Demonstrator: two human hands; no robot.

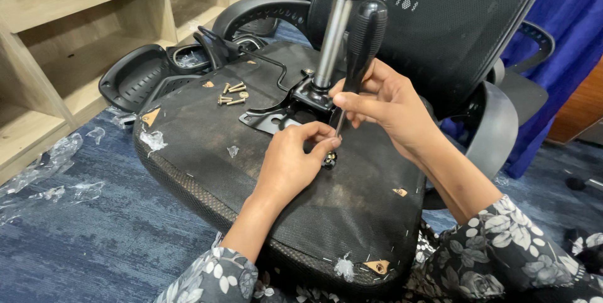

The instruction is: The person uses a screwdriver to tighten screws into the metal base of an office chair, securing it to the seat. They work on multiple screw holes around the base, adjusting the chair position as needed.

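An office chair lies upside down, its black seat underside (207, 158) facing me. My right hand (384, 103) grips a black-handled screwdriver (363, 39), its thin shaft pointing down at a dark bolt (329, 162) on the seat bottom. My left hand (292, 161) pinches that bolt and steadies the screwdriver tip with thumb and forefinger. A black metal mechanism plate (276, 117) sits just beyond my fingers, with the chrome gas-lift cylinder (331, 39) rising from it. Several loose brass screws (232, 93) lie on the seat underside to the left.
A black armrest (135, 77) sticks out at the left. The mesh backrest (452, 20) stands behind the cylinder. Wooden shelving (75, 33) lines the left side. Torn clear plastic wrap (47, 171) lies on the blue carpet. A blue cloth (565, 33) hangs at the right.
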